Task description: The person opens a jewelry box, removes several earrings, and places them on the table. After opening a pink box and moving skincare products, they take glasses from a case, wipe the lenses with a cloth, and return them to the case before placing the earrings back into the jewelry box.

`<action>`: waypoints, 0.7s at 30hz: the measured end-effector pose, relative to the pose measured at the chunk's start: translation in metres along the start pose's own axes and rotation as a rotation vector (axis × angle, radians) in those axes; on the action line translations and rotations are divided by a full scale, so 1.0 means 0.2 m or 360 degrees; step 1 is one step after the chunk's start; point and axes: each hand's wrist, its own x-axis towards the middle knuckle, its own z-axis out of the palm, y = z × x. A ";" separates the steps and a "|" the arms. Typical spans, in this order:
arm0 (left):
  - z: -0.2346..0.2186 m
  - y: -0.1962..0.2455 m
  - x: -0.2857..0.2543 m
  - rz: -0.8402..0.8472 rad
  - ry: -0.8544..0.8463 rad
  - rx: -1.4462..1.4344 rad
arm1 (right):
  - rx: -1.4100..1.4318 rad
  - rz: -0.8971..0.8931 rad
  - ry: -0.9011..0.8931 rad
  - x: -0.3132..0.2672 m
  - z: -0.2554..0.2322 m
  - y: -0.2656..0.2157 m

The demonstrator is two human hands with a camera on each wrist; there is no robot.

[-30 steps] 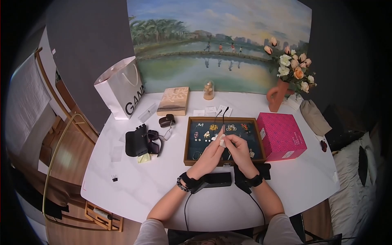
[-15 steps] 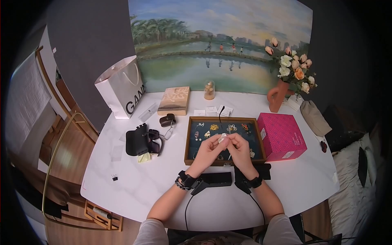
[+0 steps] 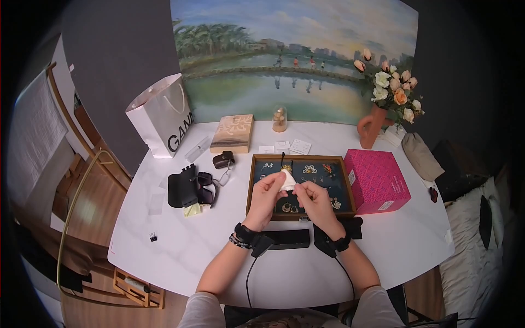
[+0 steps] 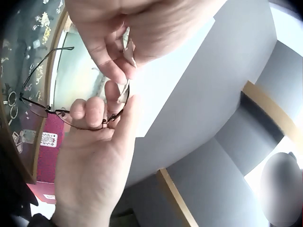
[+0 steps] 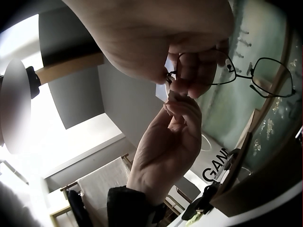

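Note:
Thin black-framed glasses (image 5: 244, 76) are held in my right hand (image 3: 318, 206), whose fingers grip them around one lens and its hinge end. A small white cloth (image 3: 288, 181) is pinched between the thumb and fingers of my left hand (image 3: 261, 201). In the right wrist view, the left fingertips and cloth meet the frame beside the right hand's thumb. The other lens and one temple arm stick out free, seen in the left wrist view. Both hands are raised over a wooden-framed jewellery case (image 3: 249, 198) with a dark blue lining and several gold and silver pieces.
Right of the case stands a pink patterned box (image 3: 377, 180). A black glasses case (image 3: 181, 191) and sunglasses (image 3: 205, 194) lie on the left. Behind are a white paper bag (image 3: 158, 120), a decorated box (image 3: 232, 134), a glass dome (image 3: 279, 120) and a flower vase (image 3: 373, 128).
My left hand has shifted left, and more of the white cloth shows between the hands. The glasses have turned, their temple arms now lower and further left.

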 end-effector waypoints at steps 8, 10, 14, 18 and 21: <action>0.02 -0.01 -0.02 -0.0197 -0.0133 0.0015 | -0.0118 -0.0164 0.0247 -0.01 0.01 -0.02; 0.02 -0.02 -0.02 -0.0229 -0.0281 0.0055 | -0.0199 -0.0086 0.0259 -0.02 0.00 -0.05; 0.04 0.01 -0.03 -0.0256 -0.0262 -0.0041 | -0.0281 -0.0069 0.0243 -0.03 0.01 -0.04; 0.02 0.00 -0.02 -0.0320 -0.0128 -0.0048 | -0.0380 -0.0062 0.0223 -0.05 0.03 -0.06; 0.01 -0.03 -0.02 -0.0264 -0.0127 -0.0006 | -0.0420 -0.0044 0.0267 -0.05 0.03 -0.05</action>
